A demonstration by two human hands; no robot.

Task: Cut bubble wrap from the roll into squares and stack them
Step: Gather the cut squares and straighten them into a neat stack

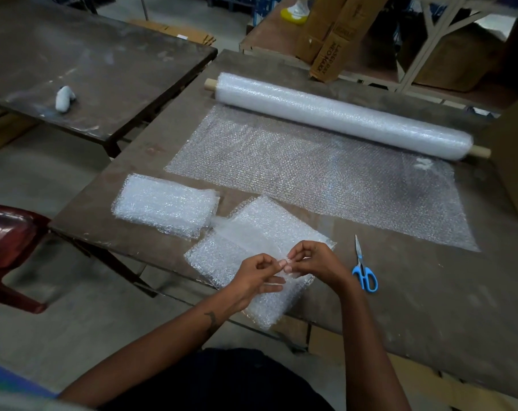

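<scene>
- Head view looks down on a worn brown wooden table (400,292), where a long white roll of bubble wrap on a wooden core (341,117) lies across the far side, its clear unrolled sheet (326,176) spread flat toward the person.
- At the near edge, a loose pile of cut clear bubble-wrap pieces (269,229) lies partly overhanging the table; a neater stack of cut pieces (165,206) sits just to its left.
- Left hand (256,277) and right hand (314,262) meet over the loose pile, fingertips pinching what looks like the thin edge of one piece between them, probably separating or squaring it.
- Blue-handled scissors (364,271) lie on the table just right of the right hand, untouched.
- Bubble wrap is very light, soft and floppy; layers tend to cling and slide, so a piece is best taken at a corner or edge with a light pinch, then supported at two corners when carried.
- Squeezing hard would pop bubbles; a draught or careless sweep could scatter the overhanging pile.
</scene>
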